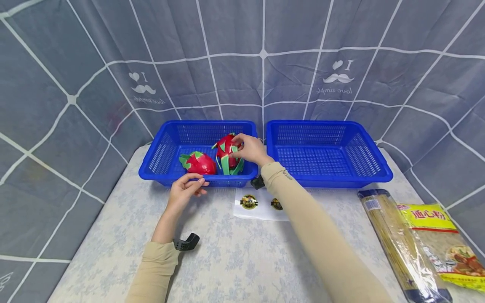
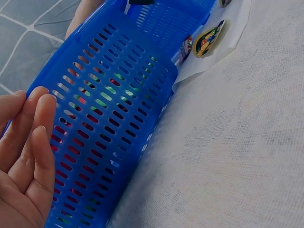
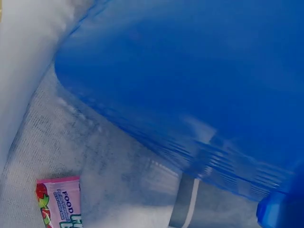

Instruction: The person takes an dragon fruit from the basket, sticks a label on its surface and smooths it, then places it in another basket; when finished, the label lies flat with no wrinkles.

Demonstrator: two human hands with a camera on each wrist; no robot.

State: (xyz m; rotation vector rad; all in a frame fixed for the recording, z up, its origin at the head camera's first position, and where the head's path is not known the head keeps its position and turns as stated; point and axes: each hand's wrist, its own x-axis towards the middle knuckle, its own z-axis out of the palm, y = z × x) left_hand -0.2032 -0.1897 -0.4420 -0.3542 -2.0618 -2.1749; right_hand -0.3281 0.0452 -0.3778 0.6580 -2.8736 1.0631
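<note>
Two red dragon fruits with green scales lie in the left blue plastic basket (image 1: 227, 183). My right hand (image 1: 250, 148) reaches over the basket's right part and holds the standing dragon fruit (image 1: 225, 145) by its upper right side. To its left, the other dragon fruit (image 1: 202, 163) lies on its side near the front wall. At the basket's near rim, my left hand (image 1: 185, 190) pinches the edge between thumb and fingers. The left wrist view shows those fingers (image 2: 43, 111) at the rim, with red and green showing through the slots. Blurred blue basket wall fills much of the right wrist view.
A second blue basket (image 1: 329, 184) stands close on the right. White paper with round labels (image 1: 261, 212) lies in front. Long pasta in a clear pack (image 1: 394, 244) and a yellow-topped pasta bag (image 1: 435, 235) lie at right. The right wrist view has a small pink packet (image 3: 61, 202).
</note>
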